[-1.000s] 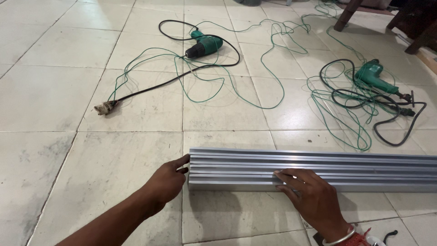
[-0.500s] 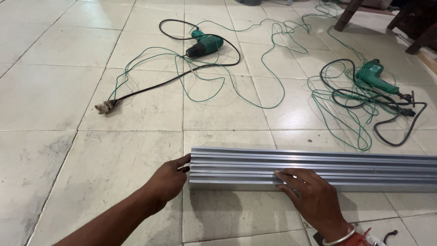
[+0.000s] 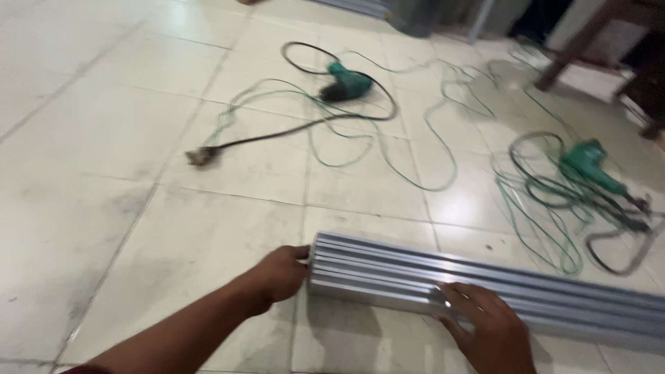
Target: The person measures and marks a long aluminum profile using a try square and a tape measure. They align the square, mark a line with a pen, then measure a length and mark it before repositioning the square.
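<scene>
No packages, labels or signs can be made out; the frame is blurred and shows only tools, cords and metal on a pale tiled floor (image 3: 104, 138).

A bundle of ribbed, silver-grey aluminium profiles (image 3: 526, 294) lies flat on the floor in the lower part of the view, running from just right of centre out past the right edge. Its near end sits directly against the left hand (image 3: 280, 272), and the right hand (image 3: 488, 329) lies on top of it further along.

The left hand comes in from the lower left on a bare forearm. Its fingers are curled loosely and pressed against the cut end of the profiles, touching the end face rather than wrapping around it; I cannot tell whether it grips anything. The right hand is spread open, palm down, fingers flat on the upper ribs of the bundle, holding nothing.

Further up the floor, well apart from both hands, a green power drill (image 3: 348, 81) lies with a black cord (image 3: 291, 128) looping around it and trailing to a plug (image 3: 199, 157) at the left. A second green power drill (image 3: 594, 166) lies at the right among tangled black cable. A thin green wire (image 3: 436, 166) snakes in loose loops between the two drills. Dark wooden furniture legs (image 3: 575, 55) stand at the upper right.
</scene>
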A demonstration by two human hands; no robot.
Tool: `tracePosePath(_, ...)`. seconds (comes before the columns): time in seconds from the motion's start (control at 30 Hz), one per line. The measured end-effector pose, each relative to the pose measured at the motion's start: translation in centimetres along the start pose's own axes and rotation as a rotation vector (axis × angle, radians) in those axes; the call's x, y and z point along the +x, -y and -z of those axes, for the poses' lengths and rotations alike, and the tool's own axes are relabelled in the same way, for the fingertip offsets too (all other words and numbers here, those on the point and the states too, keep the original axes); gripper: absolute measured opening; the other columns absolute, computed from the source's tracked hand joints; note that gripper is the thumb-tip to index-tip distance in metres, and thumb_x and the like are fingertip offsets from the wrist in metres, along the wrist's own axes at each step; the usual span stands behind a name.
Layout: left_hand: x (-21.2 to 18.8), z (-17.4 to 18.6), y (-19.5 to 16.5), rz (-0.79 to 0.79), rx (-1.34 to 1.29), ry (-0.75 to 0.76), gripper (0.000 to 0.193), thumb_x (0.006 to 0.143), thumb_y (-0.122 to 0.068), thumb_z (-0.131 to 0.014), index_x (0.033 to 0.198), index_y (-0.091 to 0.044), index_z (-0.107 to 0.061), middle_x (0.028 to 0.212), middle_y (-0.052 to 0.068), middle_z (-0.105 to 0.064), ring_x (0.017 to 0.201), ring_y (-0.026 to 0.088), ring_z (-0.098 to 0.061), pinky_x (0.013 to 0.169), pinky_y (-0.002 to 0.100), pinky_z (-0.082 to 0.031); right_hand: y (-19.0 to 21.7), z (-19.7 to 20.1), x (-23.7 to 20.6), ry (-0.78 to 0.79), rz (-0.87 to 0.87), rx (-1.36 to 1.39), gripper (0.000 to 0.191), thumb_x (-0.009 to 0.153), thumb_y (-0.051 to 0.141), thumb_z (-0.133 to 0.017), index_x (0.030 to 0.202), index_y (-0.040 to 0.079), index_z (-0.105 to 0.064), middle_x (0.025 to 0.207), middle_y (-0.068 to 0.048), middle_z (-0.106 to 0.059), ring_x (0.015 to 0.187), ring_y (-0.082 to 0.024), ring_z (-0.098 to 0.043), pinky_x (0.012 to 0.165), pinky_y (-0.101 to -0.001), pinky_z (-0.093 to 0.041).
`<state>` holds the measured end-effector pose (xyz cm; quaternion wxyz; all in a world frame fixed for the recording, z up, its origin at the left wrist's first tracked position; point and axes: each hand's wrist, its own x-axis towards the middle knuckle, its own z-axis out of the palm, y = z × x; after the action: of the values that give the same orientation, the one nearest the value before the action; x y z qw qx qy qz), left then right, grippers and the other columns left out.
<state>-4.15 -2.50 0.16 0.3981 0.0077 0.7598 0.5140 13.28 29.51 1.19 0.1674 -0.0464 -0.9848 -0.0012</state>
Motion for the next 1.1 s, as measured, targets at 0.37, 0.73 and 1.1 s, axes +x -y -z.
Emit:
tracePosePath(0.37, 3.7, 0.5, 2.7, -0.182, 0.477, 0.017, 0.033, 0.085, -0.005, -0.058, 0.113, -0.004, -0.075, 0.104, 0.022, -0.071, 0.083, 0.033, -0.069, 0.071, 0.045, -0.056, -6.0, -11.0, 1.3, 0.108, 0.389, 0.078, 0.053, 0.070, 0.038, -0.082, 0.122, 0.031, -0.074, 0.126, -0.001, -0.071, 0.114, -0.021, -0.069, 0.099, -0.0439, -0.057)
tracePosePath(0.73, 5.5, -0.3, 2.8, -0.148, 0.452, 0.033, 0.031, 0.083, 0.002, -0.052, 0.105, 0.004, -0.074, 0.083, 0.023, -0.066, 0.056, 0.029, -0.060, 0.047, 0.042, -0.047, -5.3, -12.2, 3.3, 0.166, 0.435, 0.081, 0.052, 0.071, 0.036, -0.082, 0.121, 0.030, -0.074, 0.123, -0.003, -0.072, 0.111, -0.022, -0.071, 0.097, -0.0435, -0.058)
tracePosePath(1.1, 4.5, 0.0, 2.4, 0.016, 0.206, 0.100, 0.052, 0.082, 0.008, -0.042, 0.124, -0.011, -0.069, 0.071, 0.016, -0.053, 0.049, 0.022, -0.040, 0.040, 0.040, -0.033, -4.8, -12.0, 3.8, 0.166, 0.451, 0.091, 0.050, 0.071, 0.035, -0.082, 0.120, 0.029, -0.075, 0.119, -0.004, -0.073, 0.108, -0.022, -0.072, 0.095, -0.0431, -0.060)
